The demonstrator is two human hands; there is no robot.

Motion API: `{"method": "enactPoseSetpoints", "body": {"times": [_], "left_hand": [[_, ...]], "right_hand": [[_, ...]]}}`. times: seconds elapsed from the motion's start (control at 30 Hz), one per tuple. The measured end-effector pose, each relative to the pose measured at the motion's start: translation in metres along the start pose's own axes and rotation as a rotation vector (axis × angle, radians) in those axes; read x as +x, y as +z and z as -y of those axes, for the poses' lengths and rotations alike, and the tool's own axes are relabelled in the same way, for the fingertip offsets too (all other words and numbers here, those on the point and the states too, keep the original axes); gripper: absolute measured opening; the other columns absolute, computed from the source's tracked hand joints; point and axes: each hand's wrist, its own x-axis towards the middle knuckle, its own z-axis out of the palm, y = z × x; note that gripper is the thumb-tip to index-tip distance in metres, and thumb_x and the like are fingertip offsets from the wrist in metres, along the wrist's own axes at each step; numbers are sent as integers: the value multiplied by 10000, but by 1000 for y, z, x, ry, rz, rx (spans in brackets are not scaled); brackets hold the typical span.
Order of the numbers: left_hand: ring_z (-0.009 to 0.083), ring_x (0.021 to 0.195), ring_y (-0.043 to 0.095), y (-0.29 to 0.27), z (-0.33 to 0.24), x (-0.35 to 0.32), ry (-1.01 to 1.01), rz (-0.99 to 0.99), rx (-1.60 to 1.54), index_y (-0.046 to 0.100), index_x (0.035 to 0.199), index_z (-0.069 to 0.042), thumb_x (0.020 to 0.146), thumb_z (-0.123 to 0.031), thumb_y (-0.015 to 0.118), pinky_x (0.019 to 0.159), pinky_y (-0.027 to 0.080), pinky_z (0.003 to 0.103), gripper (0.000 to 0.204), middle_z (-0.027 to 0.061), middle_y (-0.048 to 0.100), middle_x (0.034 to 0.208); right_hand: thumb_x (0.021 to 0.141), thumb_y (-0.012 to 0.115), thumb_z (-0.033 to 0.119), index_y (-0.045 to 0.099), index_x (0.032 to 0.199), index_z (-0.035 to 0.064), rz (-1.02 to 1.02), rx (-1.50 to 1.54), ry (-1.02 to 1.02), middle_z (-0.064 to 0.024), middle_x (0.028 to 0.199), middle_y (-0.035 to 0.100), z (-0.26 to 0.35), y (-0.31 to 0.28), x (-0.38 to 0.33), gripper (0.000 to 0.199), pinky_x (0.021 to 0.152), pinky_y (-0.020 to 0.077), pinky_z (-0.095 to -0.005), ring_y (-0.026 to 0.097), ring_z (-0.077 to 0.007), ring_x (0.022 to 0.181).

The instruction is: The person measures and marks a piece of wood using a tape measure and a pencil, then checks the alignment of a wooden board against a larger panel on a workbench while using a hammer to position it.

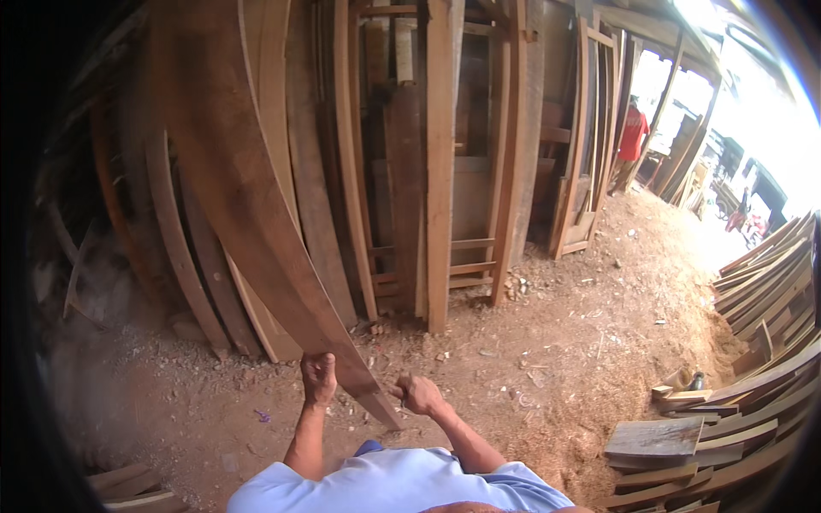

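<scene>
A long brown wooden plank (286,265) slants from the upper left down to its lower end in front of my body. My left hand (319,380) is closed on the plank's left edge, a little above that end. My right hand (419,395) is beside the opposite edge, its fingers curled and their tips close to the wood. Whatever those fingers may hold is too small to make out, and I cannot tell whether they touch the plank.
Upright boards (438,171) and a wooden frame (472,244) lean along the far side. Stacked lumber (753,402) lies at right, with a short board (654,438) on the near side. Wood shavings cover the dirt floor (547,368). A person in red (633,132) stands far off.
</scene>
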Motion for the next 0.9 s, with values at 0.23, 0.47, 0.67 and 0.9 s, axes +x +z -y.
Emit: {"method": "enactPoseSetpoints", "body": {"times": [0.23, 0.47, 0.67, 0.9], "left_hand": [[70, 667, 387, 107, 12, 37, -40, 15, 57, 451, 759, -67, 968, -432, 599, 591, 337, 289, 446, -63, 396, 697], [115, 662, 410, 163, 28, 82, 33, -40, 63, 458, 734, -49, 974, -488, 557, 619, 358, 332, 510, -41, 409, 669], [270, 734, 534, 215, 93, 104, 14, -88, 167, 571, 902, 17, 946, -618, 480, 726, 424, 421, 644, 93, 574, 758], [224, 794, 579, 292, 179, 131, -171, 125, 234, 590, 913, 11, 903, -584, 567, 716, 424, 406, 595, 89, 620, 806]], "right_hand": [[920, 560, 494, 728, 986, 79, 382, -303, 347, -204, 1063, 689, -206, -30, -114, 452, 844, 528, -488, 647, -375, 1053], [911, 510, 565, 713, 1100, 71, 291, -60, 674, -213, 1122, 677, -292, -29, -174, 566, 931, 497, -452, 629, -372, 1096], [918, 577, 461, 657, 1217, 74, 324, 45, 705, -180, 1234, 647, -311, -47, -138, 495, 977, 473, -424, 594, -366, 1168], [918, 579, 507, 657, 1230, 93, 308, 28, 609, -161, 1234, 654, -397, -85, -87, 525, 982, 457, -399, 606, -307, 1170]]}}
